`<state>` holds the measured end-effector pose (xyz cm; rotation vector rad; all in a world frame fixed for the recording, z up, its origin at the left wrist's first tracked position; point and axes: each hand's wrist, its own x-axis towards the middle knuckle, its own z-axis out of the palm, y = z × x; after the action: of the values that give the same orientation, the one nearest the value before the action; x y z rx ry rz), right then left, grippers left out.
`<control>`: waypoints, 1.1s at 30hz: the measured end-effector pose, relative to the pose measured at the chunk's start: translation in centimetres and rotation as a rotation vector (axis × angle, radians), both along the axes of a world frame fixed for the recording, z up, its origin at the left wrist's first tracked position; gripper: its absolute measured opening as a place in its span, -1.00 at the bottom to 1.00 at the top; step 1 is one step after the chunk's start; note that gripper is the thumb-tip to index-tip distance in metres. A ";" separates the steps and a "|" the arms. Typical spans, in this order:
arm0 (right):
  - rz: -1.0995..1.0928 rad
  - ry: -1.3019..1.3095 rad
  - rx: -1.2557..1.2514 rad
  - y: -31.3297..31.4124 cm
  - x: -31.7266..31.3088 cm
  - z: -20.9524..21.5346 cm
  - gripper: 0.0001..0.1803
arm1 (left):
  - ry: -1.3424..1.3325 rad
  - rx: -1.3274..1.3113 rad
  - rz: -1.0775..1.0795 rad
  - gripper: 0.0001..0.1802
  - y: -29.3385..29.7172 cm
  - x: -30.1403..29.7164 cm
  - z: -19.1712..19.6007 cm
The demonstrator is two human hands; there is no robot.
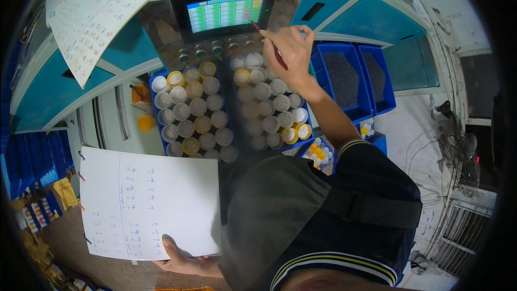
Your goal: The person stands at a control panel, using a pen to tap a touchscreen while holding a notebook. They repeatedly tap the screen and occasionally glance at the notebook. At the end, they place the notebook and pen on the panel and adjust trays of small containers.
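Note:
My left hand grips the lower edge of a white ring-bound notebook, thumb on top of the page. Rows of blue handwriting cover parts of its open page, and small rings line its left edge. Out ahead, my right hand is closed around a dark red pen. The pen's tip is at the lower right part of a lit touchscreen, which shows a coloured grid; whether it touches the glass I cannot tell. Several round buttons sit on the panel below the screen.
Two blue trays hold many round cups of pale granules, on the left and right. Blue bins of dark granules stand beyond my right forearm. A handwritten sheet lies at the upper left. An orange container is beside the left tray.

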<state>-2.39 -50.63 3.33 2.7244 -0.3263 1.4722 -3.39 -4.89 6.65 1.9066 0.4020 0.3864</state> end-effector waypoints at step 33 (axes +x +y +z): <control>-0.071 -0.062 -0.019 -1.2 -1.2 1.6 -0.78 | 0.056 -0.017 0.032 -0.29 1.6 0.1 -1.4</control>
<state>-3.57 -51.81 4.91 2.6271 -0.4042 1.5358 -3.33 -3.25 5.25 1.8997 0.4717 0.3504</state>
